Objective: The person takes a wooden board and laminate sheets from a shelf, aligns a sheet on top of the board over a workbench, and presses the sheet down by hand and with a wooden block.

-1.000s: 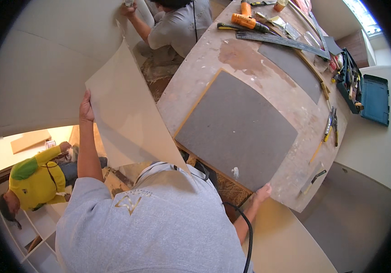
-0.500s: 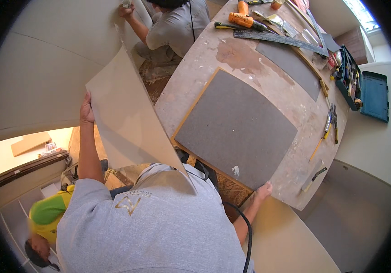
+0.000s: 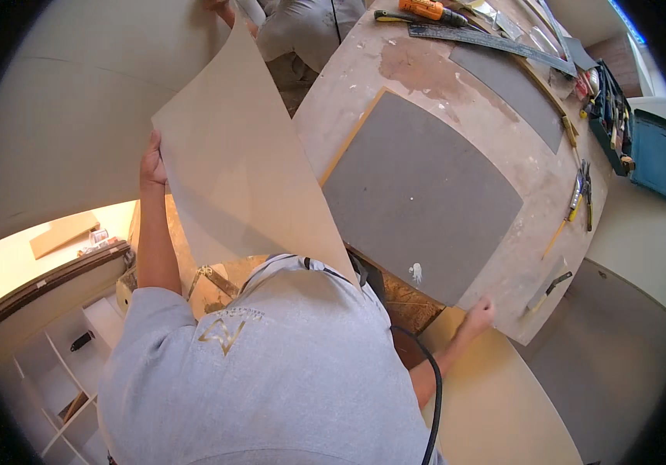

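Observation:
My left hand [image 3: 154, 160] grips the left edge of a large, thin cream laminate sheet [image 3: 247, 155], which stands tilted and slightly curved at my left front. Its lower end passes beside my chest. At the near edge of the worktable [image 3: 478, 279], my right hand [image 3: 478, 316] is closed, with its fingers curled; anything in them is hidden. Close by that hand lies a dark grey rectangular panel [image 3: 426, 201], flat on the table, with a yellowish strip [image 3: 354, 136] along its left edge and a white smear near its front corner.
An orange drill [image 3: 430, 9], a metal square [image 3: 488, 48], pliers [image 3: 587, 194] and a brush-like tool [image 3: 554, 288] lie on the table. A teal toolbox [image 3: 653, 155] sits open at right. Another person [image 3: 298, 31] crouches beyond the sheet. White compartments [image 3: 69, 349] are at lower left.
The cream sheet stands more upright and shifted right. My right hand has moved right along the table edge, away from the grey panel's corner. A person in yellow-green at lower left is gone from view.

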Demonstrator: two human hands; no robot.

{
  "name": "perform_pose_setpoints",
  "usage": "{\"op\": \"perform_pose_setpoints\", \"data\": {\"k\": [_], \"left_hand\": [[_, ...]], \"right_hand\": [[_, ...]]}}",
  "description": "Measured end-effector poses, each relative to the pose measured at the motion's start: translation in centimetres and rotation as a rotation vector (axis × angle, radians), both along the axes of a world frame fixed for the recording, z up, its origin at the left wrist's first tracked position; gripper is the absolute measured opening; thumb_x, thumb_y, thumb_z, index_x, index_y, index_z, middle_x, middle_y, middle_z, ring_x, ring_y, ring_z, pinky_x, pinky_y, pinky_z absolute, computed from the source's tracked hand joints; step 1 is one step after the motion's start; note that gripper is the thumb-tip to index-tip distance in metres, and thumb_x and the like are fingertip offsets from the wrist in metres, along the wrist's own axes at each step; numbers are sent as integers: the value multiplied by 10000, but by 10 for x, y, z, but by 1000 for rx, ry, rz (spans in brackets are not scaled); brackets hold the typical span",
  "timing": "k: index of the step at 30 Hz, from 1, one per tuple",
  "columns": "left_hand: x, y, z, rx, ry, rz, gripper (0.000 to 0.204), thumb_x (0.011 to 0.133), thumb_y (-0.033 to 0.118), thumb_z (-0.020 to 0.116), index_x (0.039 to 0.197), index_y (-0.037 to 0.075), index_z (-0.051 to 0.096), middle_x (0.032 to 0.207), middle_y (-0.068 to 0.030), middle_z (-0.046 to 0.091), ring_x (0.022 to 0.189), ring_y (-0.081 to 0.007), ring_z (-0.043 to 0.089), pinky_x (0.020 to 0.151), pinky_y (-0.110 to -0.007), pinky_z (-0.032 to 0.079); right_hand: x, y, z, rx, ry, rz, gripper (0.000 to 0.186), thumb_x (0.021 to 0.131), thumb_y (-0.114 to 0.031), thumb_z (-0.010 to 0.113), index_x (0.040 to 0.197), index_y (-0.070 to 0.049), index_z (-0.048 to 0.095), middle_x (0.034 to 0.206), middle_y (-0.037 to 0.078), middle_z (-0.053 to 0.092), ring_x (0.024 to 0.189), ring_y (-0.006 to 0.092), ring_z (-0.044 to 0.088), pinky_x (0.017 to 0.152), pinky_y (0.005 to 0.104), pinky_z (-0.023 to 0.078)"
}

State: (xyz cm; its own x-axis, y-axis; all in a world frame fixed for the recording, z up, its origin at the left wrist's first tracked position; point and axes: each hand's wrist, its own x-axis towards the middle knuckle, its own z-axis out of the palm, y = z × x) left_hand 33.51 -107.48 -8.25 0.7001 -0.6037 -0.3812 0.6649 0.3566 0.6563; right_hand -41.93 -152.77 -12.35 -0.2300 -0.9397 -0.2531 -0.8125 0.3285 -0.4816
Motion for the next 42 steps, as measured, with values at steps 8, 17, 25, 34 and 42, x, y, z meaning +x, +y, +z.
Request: {"op": "perform_pose_setpoints", "data": {"k": [8,17,25,34,42], "left_hand": [[-30,-242,45,441,-388,-173,328,1032,280,596,1236,23,607,1072,-55,674,951,-173,654,846,-351,575],[-148,-377,22,348,-267,-398,278,1014,263,645,1136,13,652,962,-55,693,812,-134,659,717,-327,568],[-186,-374,-6,517,-506,-409,250,953,199,685,1045,-33,686,867,-68,687,733,-136,621,668,-310,513],[-200,-379,0,843,-778,-172,225,916,158,687,994,-51,709,890,-131,696,793,-174,637,731,-317,500],[-201,-383,-9,907,-780,-152,212,926,120,667,1023,-64,706,913,-149,673,812,-235,638,740,-331,502]], "right_hand": [[178,-51,194,430,-1265,655,953,949,-778,390,1431,39,484,1384,174,577,1260,276,550,1049,411,436],[127,-52,210,318,-798,466,666,988,-423,624,1414,57,446,1365,169,571,1242,283,551,1065,417,426],[78,-57,134,359,-971,165,481,914,-97,659,1332,64,483,1260,168,614,1147,269,608,996,434,498],[83,-59,98,297,-1004,32,725,791,-174,729,1397,84,424,1275,207,592,1117,349,634,970,497,539],[114,-52,117,390,-1030,-60,919,679,-250,792,1440,68,386,1271,206,570,1113,367,614,951,506,539]]}}
